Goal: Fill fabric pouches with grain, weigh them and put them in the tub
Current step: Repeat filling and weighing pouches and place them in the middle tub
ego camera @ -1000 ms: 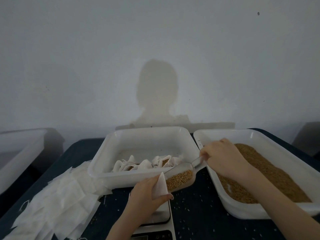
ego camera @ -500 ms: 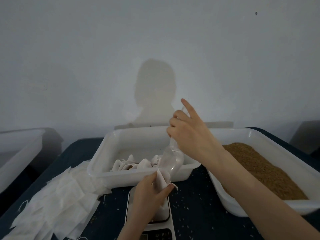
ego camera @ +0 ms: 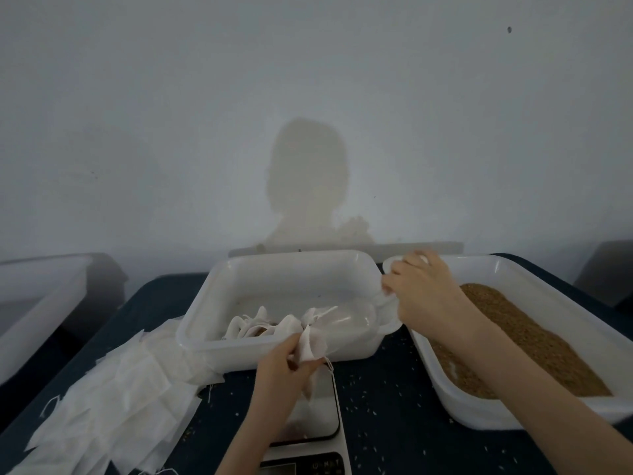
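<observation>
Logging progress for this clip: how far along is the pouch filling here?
Done: several filled white fabric pouches already lie in the middle white plastic tub. In hand: the left hand grips one pouch over the white digital scale; the right hand holds the clear plastic scoop. Left: a pile of flat empty pouches, and plenty of brown grain.

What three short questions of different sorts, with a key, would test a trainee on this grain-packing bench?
1. True or false: the left hand pinches a pouch above the scale.
2. Where is the loose grain? A. middle tub B. right tub C. on the scale
3. Fill in: the empty pouches lie to the ___ of the scale.

Key: 1 true; 2 B, the right tub, not the middle tub; 3 left.
</observation>
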A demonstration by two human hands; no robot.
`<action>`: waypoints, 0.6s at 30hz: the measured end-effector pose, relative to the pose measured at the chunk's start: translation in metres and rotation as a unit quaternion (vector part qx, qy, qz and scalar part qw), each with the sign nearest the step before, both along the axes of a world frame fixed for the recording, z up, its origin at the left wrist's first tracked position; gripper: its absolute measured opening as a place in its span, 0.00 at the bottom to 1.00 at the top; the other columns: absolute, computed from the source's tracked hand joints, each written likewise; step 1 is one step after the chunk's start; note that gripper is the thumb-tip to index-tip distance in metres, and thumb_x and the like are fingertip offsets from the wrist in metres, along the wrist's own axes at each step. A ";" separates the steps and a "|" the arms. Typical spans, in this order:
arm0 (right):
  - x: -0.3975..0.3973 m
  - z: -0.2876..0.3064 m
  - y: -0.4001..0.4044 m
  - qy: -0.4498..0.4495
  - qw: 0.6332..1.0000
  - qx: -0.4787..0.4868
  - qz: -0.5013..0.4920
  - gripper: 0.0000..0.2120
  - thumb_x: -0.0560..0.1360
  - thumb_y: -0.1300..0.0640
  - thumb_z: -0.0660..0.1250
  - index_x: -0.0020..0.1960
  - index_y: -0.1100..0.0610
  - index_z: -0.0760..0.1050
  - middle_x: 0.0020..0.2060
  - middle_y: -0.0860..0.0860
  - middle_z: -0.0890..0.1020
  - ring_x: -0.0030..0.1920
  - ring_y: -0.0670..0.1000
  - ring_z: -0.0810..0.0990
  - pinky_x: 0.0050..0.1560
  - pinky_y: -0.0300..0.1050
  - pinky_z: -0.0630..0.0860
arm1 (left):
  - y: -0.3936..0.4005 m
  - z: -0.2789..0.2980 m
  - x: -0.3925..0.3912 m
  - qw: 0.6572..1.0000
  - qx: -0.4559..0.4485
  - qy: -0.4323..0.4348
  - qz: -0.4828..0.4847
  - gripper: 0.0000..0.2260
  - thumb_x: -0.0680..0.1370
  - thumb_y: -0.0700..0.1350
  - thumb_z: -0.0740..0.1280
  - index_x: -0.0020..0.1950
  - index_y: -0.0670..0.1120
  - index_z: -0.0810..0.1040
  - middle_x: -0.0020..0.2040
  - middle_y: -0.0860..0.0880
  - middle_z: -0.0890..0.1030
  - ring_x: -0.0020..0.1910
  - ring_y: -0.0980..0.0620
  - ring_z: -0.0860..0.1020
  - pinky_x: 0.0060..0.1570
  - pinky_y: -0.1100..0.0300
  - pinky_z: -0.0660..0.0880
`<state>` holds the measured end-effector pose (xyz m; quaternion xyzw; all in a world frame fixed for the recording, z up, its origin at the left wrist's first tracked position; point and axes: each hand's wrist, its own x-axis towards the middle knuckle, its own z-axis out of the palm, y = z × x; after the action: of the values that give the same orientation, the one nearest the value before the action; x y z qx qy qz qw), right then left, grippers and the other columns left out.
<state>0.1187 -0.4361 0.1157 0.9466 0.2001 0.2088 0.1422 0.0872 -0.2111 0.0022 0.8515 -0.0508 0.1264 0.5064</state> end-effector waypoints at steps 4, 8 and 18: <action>0.001 -0.023 -0.031 0.051 0.990 0.123 -0.040 0.10 0.70 0.63 0.60 0.48 0.50 0.69 0.45 0.44 0.70 0.50 0.47 0.68 0.45 0.39 0.61 | 0.002 0.003 0.009 1.000 -0.024 -0.006 -0.015 0.05 0.76 0.41 0.69 0.42 0.41 0.79 0.31 0.52 0.78 0.29 0.64 0.73 0.33 0.73 0.68; 0.003 -0.039 -0.069 0.095 0.959 0.229 -0.140 0.07 0.72 0.61 0.64 0.46 0.52 0.67 0.42 0.46 0.70 0.43 0.47 0.70 0.39 0.39 0.66 | 0.004 -0.003 0.014 0.997 -0.073 0.008 -0.028 0.07 0.76 0.36 0.66 0.42 0.45 0.80 0.37 0.52 0.82 0.34 0.62 0.76 0.35 0.74 0.70; 0.020 -0.086 -0.119 0.312 0.871 0.181 -0.334 0.11 0.79 0.63 0.54 0.40 0.56 0.67 0.35 0.49 0.72 0.30 0.45 0.69 0.27 0.34 0.62 | 0.033 -0.036 0.013 0.968 0.250 0.035 0.003 0.16 0.75 0.38 0.60 0.41 0.58 0.79 0.42 0.62 0.77 0.40 0.63 0.72 0.35 0.73 0.64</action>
<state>0.1389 -0.5551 0.0294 0.9821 -0.1355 -0.1245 -0.0396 0.1006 -0.1776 -0.0336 0.9550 -0.0608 0.0815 0.2785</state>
